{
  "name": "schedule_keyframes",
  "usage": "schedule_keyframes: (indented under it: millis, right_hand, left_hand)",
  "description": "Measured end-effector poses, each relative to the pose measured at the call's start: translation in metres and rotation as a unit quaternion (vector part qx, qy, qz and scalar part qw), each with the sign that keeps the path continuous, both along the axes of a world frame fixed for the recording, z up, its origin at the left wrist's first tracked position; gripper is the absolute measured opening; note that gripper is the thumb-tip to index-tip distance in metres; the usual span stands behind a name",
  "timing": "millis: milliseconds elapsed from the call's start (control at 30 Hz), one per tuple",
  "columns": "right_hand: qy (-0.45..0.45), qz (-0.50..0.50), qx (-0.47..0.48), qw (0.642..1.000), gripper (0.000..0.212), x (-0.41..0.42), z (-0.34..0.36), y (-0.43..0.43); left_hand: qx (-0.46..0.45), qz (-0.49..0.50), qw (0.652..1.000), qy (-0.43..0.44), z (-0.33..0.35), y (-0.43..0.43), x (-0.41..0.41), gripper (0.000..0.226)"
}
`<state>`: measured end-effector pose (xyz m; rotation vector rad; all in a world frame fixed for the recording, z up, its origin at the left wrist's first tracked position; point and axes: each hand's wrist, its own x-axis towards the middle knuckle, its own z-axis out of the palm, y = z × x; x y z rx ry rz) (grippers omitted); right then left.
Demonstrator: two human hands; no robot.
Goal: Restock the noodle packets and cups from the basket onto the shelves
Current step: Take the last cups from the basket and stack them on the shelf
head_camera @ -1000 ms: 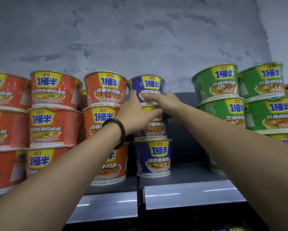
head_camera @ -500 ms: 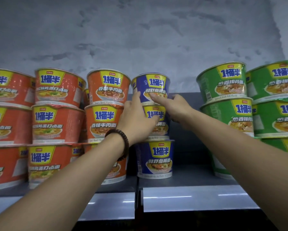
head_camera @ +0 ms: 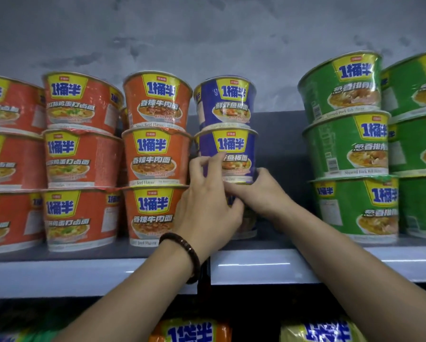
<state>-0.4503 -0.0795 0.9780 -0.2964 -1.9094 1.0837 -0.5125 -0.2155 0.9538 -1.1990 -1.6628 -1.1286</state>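
Looking from the head view, the left hand point(head_camera: 207, 211) is pinching the side of the middle blue cup point(head_camera: 231, 149) on the shelf point(head_camera: 256, 265) while the right hand point(head_camera: 261, 193) is curling its fingers around the base, so a skewed nudge is threatening to tip the top blue cup point(head_camera: 225, 102) off.

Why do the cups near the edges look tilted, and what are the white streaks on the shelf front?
Head view: the wide-angle lens leans the green cups outward at the right; the streaks are light reflected off the shelf lip; the packets below are dim and blurred, while the middle blue cup reads sharp.
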Motion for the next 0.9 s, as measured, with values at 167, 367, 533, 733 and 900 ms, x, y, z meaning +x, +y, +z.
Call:
schedule_keyframes:
  millis: [167,367,533,733,900]
  right_hand:
    - [-0.014,0.002,0.007,1.000,0.073,-0.001,-0.001,0.006]
    - [-0.033,-0.015,0.014,0.999,0.058,0.004,0.000,0.001]
    - [-0.045,-0.025,0.038,0.998,0.043,0.012,0.000,-0.008]
    - [-0.012,-0.079,0.016,0.997,0.113,0.019,0.000,-0.020]
    - [0.163,-0.183,0.204,0.948,0.065,0.024,-0.009,-0.057]
  left_hand:
    - [-0.017,0.034,0.999,-0.035,0.000,-0.005,-0.005,0.078]
    - [-0.024,0.028,0.998,-0.052,-0.002,-0.015,-0.013,0.073]
    - [-0.031,0.025,0.998,-0.048,-0.002,-0.017,-0.016,0.072]
    - [-0.020,0.021,0.999,-0.019,-0.006,-0.032,-0.017,0.065]
    - [0.058,0.119,0.990,0.046,-0.011,-0.074,-0.035,0.046]
